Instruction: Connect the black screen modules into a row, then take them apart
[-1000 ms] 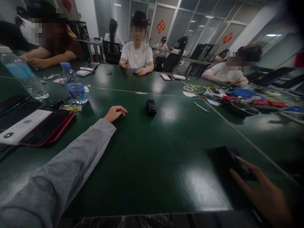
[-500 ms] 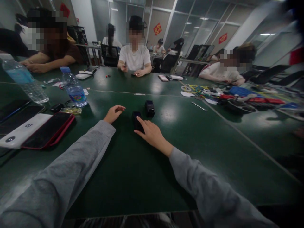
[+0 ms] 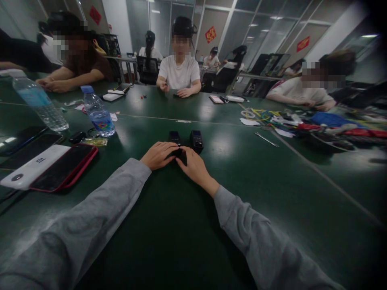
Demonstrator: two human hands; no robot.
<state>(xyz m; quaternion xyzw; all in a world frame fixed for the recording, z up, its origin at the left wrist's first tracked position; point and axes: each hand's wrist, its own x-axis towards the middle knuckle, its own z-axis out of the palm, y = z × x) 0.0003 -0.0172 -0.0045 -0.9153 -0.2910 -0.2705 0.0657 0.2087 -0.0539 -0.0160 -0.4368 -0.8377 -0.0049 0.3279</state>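
A small black box-like device (image 3: 174,137) with a dark screen on its upper face lies flat on the green table (image 3: 145,233). At its near end my two hands meet, their fingertips almost touching. My left hand (image 3: 161,155) bends its fingers and thumb around the device's near left side. From the right, my right hand (image 3: 195,164) curls its index finger and thumb at the same end. My fingers cover the device's near part. A second similar black device (image 3: 197,140) stands just to the right, apart from my hands.
Left are a blue-capped water bottle (image 3: 101,119), a larger bottle (image 3: 44,104), a red-cased phone (image 3: 65,167) and a white power bank (image 3: 36,167). A wrench (image 3: 266,139) and a cable pile (image 3: 302,121) lie right. A person in white (image 3: 180,68) sits opposite.
My left hand has come right to join the right hand at the device. The left device now sits farther from me, beside the second one. My view has turned slightly left.
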